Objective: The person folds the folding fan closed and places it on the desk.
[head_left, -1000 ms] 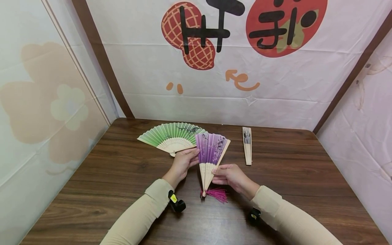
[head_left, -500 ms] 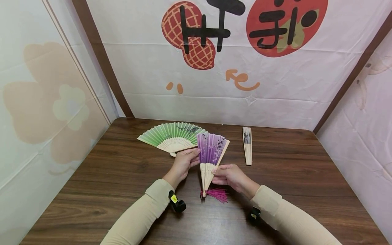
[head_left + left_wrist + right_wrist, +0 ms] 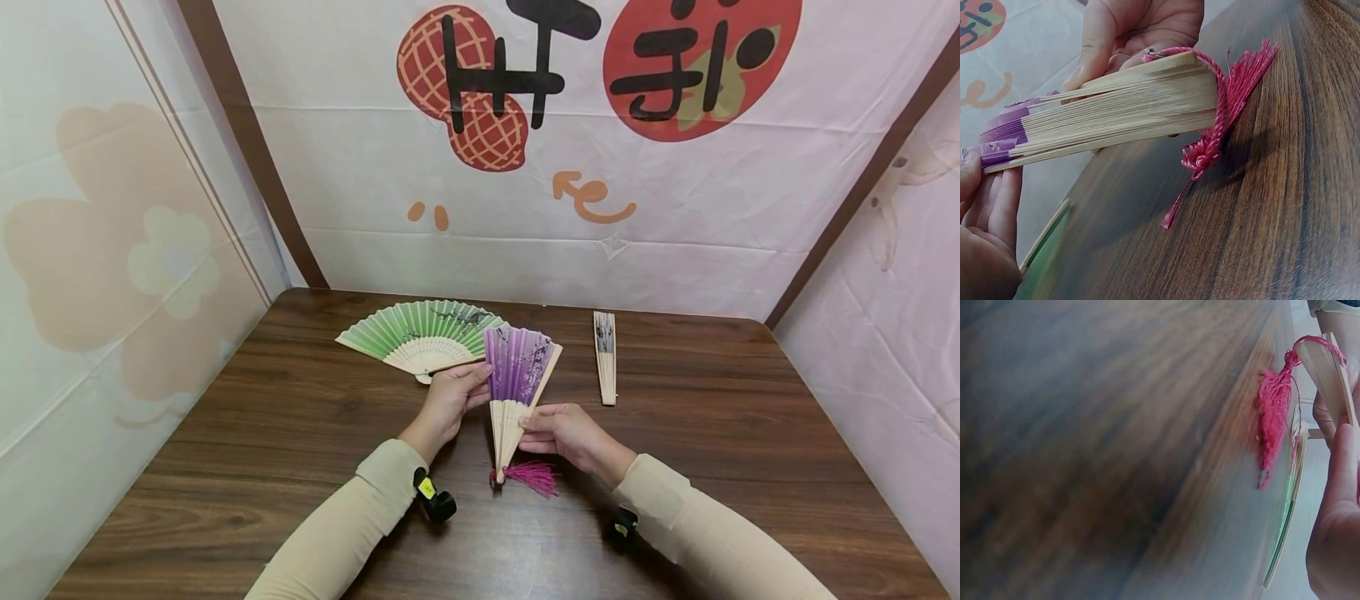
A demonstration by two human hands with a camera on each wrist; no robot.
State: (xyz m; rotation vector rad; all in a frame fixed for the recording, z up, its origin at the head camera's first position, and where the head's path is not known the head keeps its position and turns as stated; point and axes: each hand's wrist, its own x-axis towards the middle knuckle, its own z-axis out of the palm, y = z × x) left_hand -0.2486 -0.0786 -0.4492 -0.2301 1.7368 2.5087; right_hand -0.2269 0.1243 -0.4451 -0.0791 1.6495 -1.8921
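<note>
A purple folding fan (image 3: 517, 367), partly spread, is held between both hands above the table. My left hand (image 3: 448, 404) pinches its left edge at the purple cloth, thumb on top. On the other side, my right hand (image 3: 573, 435) pinches the pale wooden outer rib lower down. From the pivot end hangs a pink tassel (image 3: 532, 478), which in the left wrist view is looped through the ribs (image 3: 1129, 103). Just behind the left hand lies a green folding fan (image 3: 423, 333), spread wide on the table; the purple fan covers part of its right side.
A folded fan (image 3: 606, 358) with pale ribs and a grey-black pattern lies at the back right of the brown wooden table (image 3: 300, 450). Printed cloth walls (image 3: 480, 250) stand along the back and both sides of the table.
The purple fan's left edge has shifted slightly to the right and its spread is a little narrower. Both hands stay nearly where they were.
</note>
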